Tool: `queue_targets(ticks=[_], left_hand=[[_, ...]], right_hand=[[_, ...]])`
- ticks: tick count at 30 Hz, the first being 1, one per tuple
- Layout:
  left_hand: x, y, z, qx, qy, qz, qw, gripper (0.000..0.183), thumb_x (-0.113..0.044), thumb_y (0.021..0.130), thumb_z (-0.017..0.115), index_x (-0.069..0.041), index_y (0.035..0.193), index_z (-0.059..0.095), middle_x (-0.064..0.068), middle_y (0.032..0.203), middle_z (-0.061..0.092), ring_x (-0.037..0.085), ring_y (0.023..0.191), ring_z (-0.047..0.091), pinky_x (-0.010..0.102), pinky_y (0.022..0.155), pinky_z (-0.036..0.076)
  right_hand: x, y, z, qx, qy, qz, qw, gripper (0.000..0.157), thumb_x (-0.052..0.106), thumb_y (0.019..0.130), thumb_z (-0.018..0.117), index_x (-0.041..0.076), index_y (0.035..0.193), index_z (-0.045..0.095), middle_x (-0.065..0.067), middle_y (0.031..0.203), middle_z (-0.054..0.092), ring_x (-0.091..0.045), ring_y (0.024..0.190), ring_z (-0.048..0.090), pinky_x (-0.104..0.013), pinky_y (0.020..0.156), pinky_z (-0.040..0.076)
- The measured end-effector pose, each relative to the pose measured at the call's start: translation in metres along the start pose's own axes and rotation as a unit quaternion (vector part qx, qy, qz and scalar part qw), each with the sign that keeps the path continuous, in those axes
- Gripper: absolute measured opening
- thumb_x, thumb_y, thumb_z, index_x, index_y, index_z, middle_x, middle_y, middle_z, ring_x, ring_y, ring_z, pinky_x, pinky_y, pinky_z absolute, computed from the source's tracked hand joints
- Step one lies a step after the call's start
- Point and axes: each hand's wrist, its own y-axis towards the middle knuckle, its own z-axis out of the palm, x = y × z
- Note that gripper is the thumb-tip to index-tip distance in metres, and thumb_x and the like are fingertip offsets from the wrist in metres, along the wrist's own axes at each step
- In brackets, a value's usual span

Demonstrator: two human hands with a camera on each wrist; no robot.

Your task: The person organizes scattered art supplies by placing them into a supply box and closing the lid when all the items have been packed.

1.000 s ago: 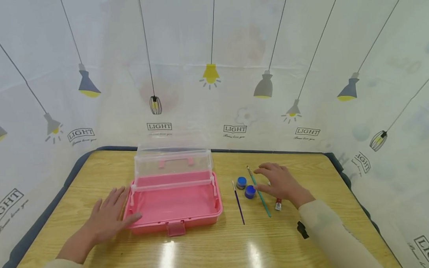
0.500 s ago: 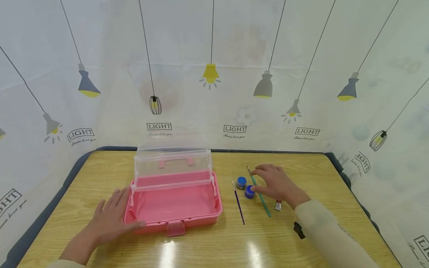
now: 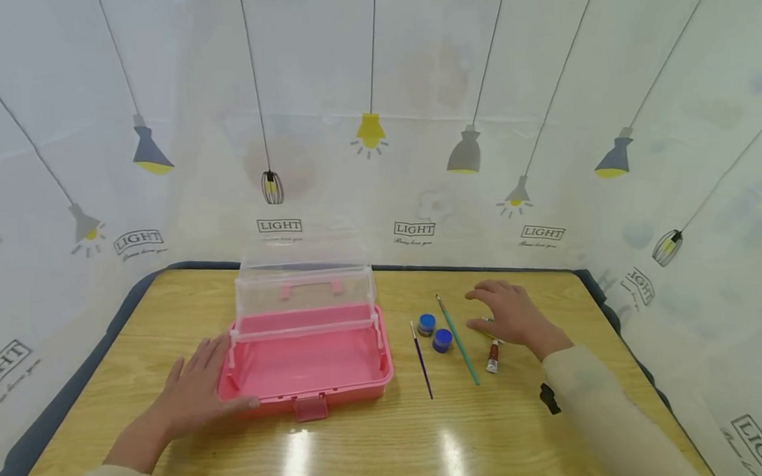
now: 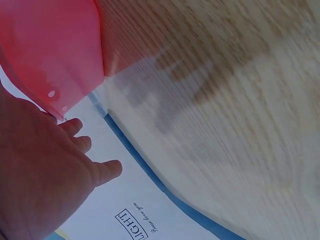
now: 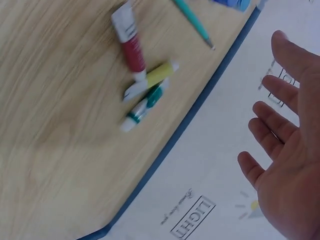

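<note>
A pink plastic box (image 3: 310, 366) stands with its clear lid (image 3: 307, 296) raised at the back. My left hand (image 3: 194, 391) rests against the box's left side, fingers extended and thumb along the front left corner. My right hand (image 3: 516, 314) hovers over the paint tubes, its fingers spread and holding nothing. Under it lie a dark red paint tube (image 5: 131, 47), a yellow paint tube (image 5: 159, 75) and a green paint tube (image 5: 145, 106), bunched together. In the head view the hand partly covers them.
Two blue paint jars (image 3: 442, 340) stand between a purple paintbrush (image 3: 422, 362) and a teal paintbrush (image 3: 458, 340) on the wooden table (image 3: 363, 456). A printed curtain (image 3: 327, 128) encloses the back and sides.
My right hand drifted slightly left, then moved right, away from the jars, uncovering more of the dark red tube. My left hand stays at the box, its thumb having shifted slightly along the front corner.
</note>
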Motion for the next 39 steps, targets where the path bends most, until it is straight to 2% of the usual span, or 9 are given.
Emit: queue_targets(ticks=[7,15,22,27,32,39], left_hand=[[0.000,-0.002,-0.001,-0.013,0.004,0.008,0.9999,0.123,-0.075,0.071,0.065,-0.001,0.155,0.013,0.024,0.157,0.023,0.049,0.144,0.013,0.075,0.109,0.009],[0.002,-0.002,0.000,-0.009,0.007,0.001,0.9999,0.124,-0.076,0.069,0.066,-0.001,0.154,0.015,0.024,0.156,0.024,0.050,0.143,0.013,0.076,0.108,0.009],[0.002,-0.003,0.000,-0.010,0.010,0.005,0.9999,0.124,-0.076,0.069,0.066,0.000,0.153,0.015,0.024,0.156,0.024,0.049,0.144,0.013,0.075,0.109,0.009],[0.002,-0.002,0.000,-0.015,0.011,0.010,0.9998,0.124,-0.076,0.069,0.066,0.000,0.153,0.016,0.024,0.156,0.024,0.049,0.143,0.013,0.075,0.109,0.008],[0.003,-0.001,0.001,-0.016,0.008,0.008,0.9998,0.125,-0.078,0.069,0.065,-0.001,0.154,0.015,0.024,0.156,0.024,0.049,0.144,0.012,0.075,0.110,0.007],[0.004,0.001,0.003,-0.019,0.007,0.008,0.9998,0.125,-0.078,0.070,0.064,-0.002,0.154,0.013,0.025,0.156,0.023,0.049,0.144,0.012,0.075,0.110,0.007]], right_hand=[[-0.021,-0.019,0.007,0.013,-0.008,0.037,0.999,0.047,0.038,0.089,0.069,0.010,0.127,0.062,-0.019,0.135,0.056,-0.043,0.126,0.049,-0.067,0.100,0.036],[-0.035,-0.044,0.035,-0.021,-0.026,0.056,0.998,0.040,0.040,0.088,0.070,0.013,0.118,0.068,-0.016,0.131,0.059,-0.040,0.121,0.054,-0.066,0.097,0.037],[-0.034,-0.051,0.050,-0.042,-0.014,0.075,0.996,0.026,0.037,0.087,0.071,0.016,0.103,0.072,-0.015,0.127,0.061,-0.040,0.121,0.053,-0.065,0.100,0.035],[-0.031,-0.052,0.056,-0.043,-0.016,0.083,0.995,0.020,0.038,0.088,0.071,0.020,0.093,0.073,-0.014,0.126,0.061,-0.040,0.122,0.052,-0.065,0.102,0.034],[-0.025,-0.051,0.059,-0.033,-0.018,0.096,0.995,0.019,0.041,0.088,0.069,0.022,0.091,0.072,-0.012,0.124,0.060,-0.039,0.122,0.051,-0.066,0.103,0.032],[-0.021,-0.052,0.064,-0.056,-0.038,0.106,0.992,0.021,0.039,0.086,0.072,0.019,0.091,0.069,-0.010,0.121,0.060,-0.036,0.118,0.054,-0.062,0.100,0.035]])
